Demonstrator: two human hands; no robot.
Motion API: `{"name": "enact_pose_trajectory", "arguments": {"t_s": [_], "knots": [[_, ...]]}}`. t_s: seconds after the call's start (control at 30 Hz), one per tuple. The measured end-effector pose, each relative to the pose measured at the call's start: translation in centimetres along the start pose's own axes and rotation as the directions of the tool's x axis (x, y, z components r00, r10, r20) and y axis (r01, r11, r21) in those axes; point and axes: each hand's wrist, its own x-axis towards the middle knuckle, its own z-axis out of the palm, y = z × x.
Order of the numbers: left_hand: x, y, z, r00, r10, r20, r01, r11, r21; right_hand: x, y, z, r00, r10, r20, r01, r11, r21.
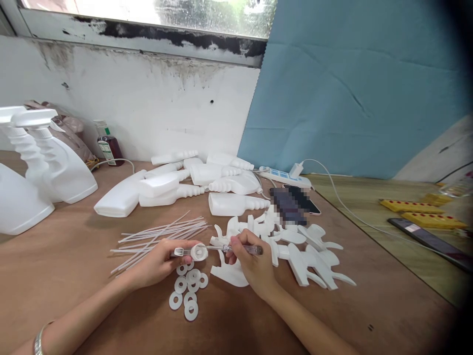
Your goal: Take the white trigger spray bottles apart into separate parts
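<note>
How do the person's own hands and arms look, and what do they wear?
The left hand and right hand wear no gloves. The left forearm and right forearm show no sleeves. A shiny, pale metallic bracelet circles the left one; none shows on the right.

Free tabletop (66, 261) left of the tubes (173, 230), spray heads (297, 265) in the way at right

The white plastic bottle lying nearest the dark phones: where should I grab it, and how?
I'd take its narrow, ridged neck, coming from above: the white plastic bottle lies on its side, neck pointing right, slimmer than the wide body, and white plastic spray heads crowd its near side.
</note>
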Motion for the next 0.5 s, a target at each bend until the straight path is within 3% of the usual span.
{"name": "enact_pose_trajectory", "arguments": {"t_s": [0.3, 0.5], "knots": [[-0.04, -0.1, 0.02, 0.999, 0.022, -0.024, -0.022, 1.0, -0.012, 0.34, -0.06, -0.02, 0.998, 0.054, -0.015, -0.054, 0.998, 0.036], [-0.06, 0.28, -0.16, 0.996, 0.061, 0.059, -0.058, 0.997, -0.052, 0.3, -0.25, -0.11, 0.998, 0.061, -0.014, -0.06, 0.997, 0.057]]}}
